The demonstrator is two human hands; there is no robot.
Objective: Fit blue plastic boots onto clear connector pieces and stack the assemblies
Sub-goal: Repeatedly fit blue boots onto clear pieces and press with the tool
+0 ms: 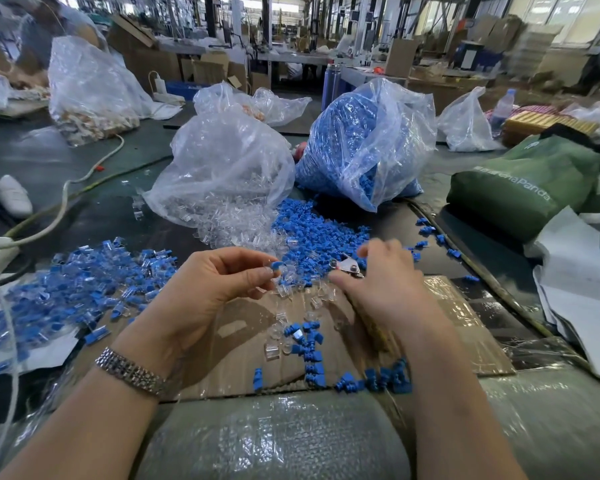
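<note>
left hand pinches a blue boot, blurred right hand unclear; green bag reads "panda".

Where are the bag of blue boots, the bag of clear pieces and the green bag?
Bag of blue boots (pixel 357 147): head view, on its bulging middle.
Bag of clear pieces (pixel 222 168): head view, on its front plastic.
Green bag (pixel 520 188): head view, on its printed side.
</note>
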